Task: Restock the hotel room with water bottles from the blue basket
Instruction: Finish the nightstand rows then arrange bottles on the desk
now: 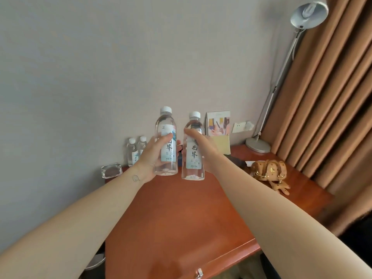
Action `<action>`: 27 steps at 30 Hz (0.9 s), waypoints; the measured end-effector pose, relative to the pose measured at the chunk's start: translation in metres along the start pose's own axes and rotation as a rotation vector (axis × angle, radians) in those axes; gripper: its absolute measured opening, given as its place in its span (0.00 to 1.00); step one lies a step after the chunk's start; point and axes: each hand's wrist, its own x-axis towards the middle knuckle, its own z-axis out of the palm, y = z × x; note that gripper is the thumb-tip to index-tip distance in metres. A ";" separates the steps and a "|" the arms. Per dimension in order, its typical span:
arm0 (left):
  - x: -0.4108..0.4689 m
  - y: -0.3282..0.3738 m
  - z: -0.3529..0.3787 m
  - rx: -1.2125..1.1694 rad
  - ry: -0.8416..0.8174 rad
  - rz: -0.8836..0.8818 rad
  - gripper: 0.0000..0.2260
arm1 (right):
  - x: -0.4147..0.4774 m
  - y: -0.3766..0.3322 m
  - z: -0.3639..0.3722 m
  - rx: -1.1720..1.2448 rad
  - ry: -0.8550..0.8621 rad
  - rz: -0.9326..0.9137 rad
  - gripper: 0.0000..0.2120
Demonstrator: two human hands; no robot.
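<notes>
- Above a red-brown wooden desk [181, 218], a person holds two clear water bottles upright, side by side and just apart, both lifted off the desktop
- The left hand [150, 158] grips the left bottle [166, 123] around its label, with the thumb across the near side and fingertips showing past the far edge; its white cap is on
- The right hand [209, 152] grips the right bottle [193, 156] from the right, with the thumb wrapped over the upper body and the other fingers hidden behind it; this capped bottle is held slightly lower than its neighbour
- Beyond the left wrist, a pair of capped bottles [132, 153] stands at the back of the desk against the grey wall [100, 67], with a glass ashtray [111, 170] just to their left
- On the right side of the desk lies a tan handbag [268, 170] with a gold chain; a silver lamp [281, 77] rests its round base on the back corner, beside brown curtains [332, 97]
- A printed card [218, 122] stands against the wall behind the right bottle, near a wall socket [239, 126]
</notes>
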 end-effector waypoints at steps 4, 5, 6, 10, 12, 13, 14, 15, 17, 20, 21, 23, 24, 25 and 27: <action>0.028 -0.001 -0.020 0.034 0.060 0.034 0.20 | 0.040 0.005 0.015 -0.023 -0.051 0.022 0.22; 0.038 -0.001 -0.025 0.042 0.079 0.044 0.19 | 0.051 0.007 0.019 -0.027 -0.055 0.026 0.22; 0.049 -0.001 -0.030 0.050 0.097 0.053 0.19 | 0.065 0.009 0.023 -0.033 -0.058 0.034 0.22; 0.085 -0.002 -0.049 0.079 0.155 0.040 0.18 | 0.115 0.019 0.036 -0.043 -0.095 0.070 0.18; 0.104 -0.003 -0.060 0.080 0.170 0.018 0.18 | 0.139 0.025 0.042 -0.048 -0.099 0.094 0.19; 0.111 -0.004 -0.065 0.087 0.175 0.008 0.18 | 0.148 0.027 0.045 -0.052 -0.097 0.099 0.19; 0.120 -0.006 -0.072 0.096 0.181 -0.002 0.18 | 0.160 0.032 0.047 -0.054 -0.096 0.105 0.19; 0.128 -0.008 -0.078 0.106 0.191 -0.009 0.18 | 0.170 0.036 0.050 -0.064 -0.093 0.107 0.19; 0.141 -0.014 -0.091 0.125 0.200 -0.004 0.17 | 0.189 0.045 0.053 -0.086 -0.096 0.112 0.19; 0.157 -0.024 -0.113 0.199 0.165 0.031 0.16 | 0.211 0.059 0.057 -0.135 -0.104 0.109 0.18; 0.164 -0.028 -0.122 0.254 0.160 0.031 0.18 | 0.219 0.064 0.058 -0.157 -0.099 0.107 0.18; 0.176 -0.039 -0.137 0.378 0.170 0.002 0.23 | 0.230 0.075 0.057 -0.192 -0.087 0.117 0.21; 0.184 -0.046 -0.143 0.428 0.182 -0.020 0.25 | 0.236 0.080 0.056 -0.221 -0.082 0.122 0.23; 0.190 -0.052 -0.148 0.466 0.192 -0.035 0.27 | 0.242 0.085 0.054 -0.257 -0.083 0.121 0.23; 0.201 -0.063 -0.155 0.525 0.197 -0.035 0.28 | 0.254 0.095 0.050 -0.306 -0.097 0.113 0.20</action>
